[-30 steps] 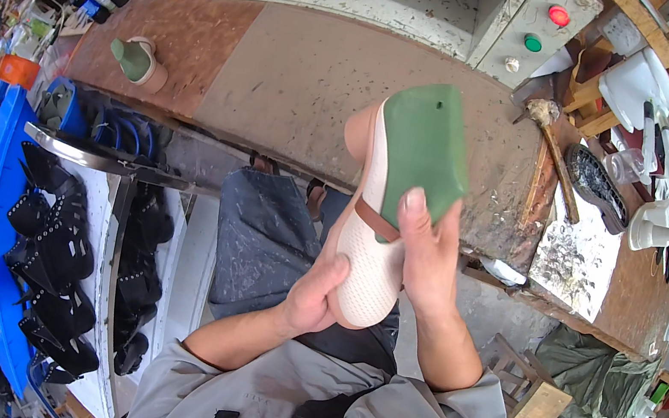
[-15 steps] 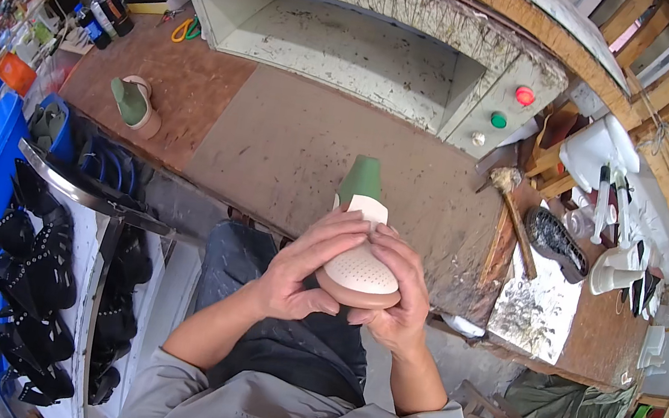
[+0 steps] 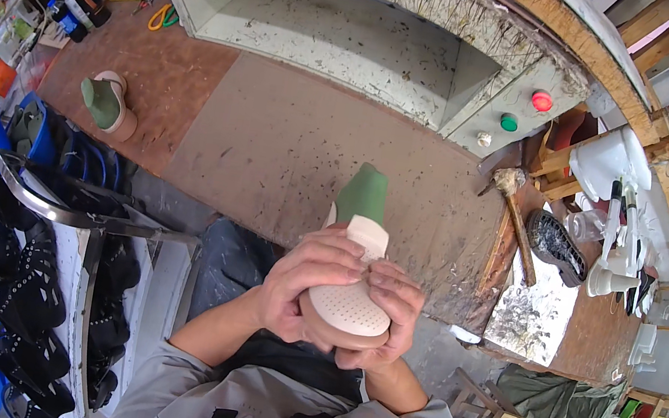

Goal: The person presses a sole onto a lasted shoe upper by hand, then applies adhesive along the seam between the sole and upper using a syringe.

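Observation:
Between my two hands is a shoe [image 3: 350,307] with a cream perforated upper and a brown sole edge, its toe toward me. A green shoe last [image 3: 363,194] fills it and sticks up at the far end. My left hand [image 3: 308,279] wraps the shoe's left side, fingers over the upper and thumb hidden low by the sole. Around the right side closes my right hand [image 3: 390,312], its fingertips meeting the left ones near the cream tongue. A second cream shoe [image 3: 124,124] with its green last [image 3: 99,102] stands on the bench at the left.
A pale, stained metal box [image 3: 326,30] with red and green lights stands at the bench's back. On the right lie a hammer [image 3: 516,223], a black sole [image 3: 557,247] and a smeared paper sheet [image 3: 530,316]. A rack of black studded shoes [image 3: 39,277] is at my left.
Both hands have drawn the shoe a little toward me and tilted it, the toe now lower in view. The grip stays on both sides. My view has shifted slightly.

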The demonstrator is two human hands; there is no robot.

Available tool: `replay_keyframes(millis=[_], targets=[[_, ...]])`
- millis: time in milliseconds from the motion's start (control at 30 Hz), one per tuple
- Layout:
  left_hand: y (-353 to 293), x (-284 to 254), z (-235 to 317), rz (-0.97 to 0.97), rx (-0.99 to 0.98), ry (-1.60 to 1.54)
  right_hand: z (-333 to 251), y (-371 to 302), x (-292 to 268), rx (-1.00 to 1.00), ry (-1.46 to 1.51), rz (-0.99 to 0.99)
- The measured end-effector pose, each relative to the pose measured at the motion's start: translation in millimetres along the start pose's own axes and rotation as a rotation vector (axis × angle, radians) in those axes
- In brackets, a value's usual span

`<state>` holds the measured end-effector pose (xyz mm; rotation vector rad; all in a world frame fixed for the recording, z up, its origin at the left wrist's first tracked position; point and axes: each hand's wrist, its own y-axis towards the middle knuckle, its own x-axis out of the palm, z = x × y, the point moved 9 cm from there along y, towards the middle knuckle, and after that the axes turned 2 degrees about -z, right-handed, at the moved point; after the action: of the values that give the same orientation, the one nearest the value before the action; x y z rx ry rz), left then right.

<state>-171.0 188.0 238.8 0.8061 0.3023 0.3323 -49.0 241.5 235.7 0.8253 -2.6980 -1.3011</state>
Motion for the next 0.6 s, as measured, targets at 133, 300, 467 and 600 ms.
replay_keyframes(millis=[133,300,467,600], targets=[[12,-10,15,0.075,0.114,0.087,10,0,9,0.01,0.086,-0.07],[2,-10,20,0.137,0.093,0.118,0,-8,11,-0.016,0.134,-0.013],[-4,-22,12,0.188,0.114,0.071,10,-3,14,0.004,0.259,-0.084],[-1,-24,12,0.182,0.104,0.058,16,-6,12,0.014,0.307,-0.123]])
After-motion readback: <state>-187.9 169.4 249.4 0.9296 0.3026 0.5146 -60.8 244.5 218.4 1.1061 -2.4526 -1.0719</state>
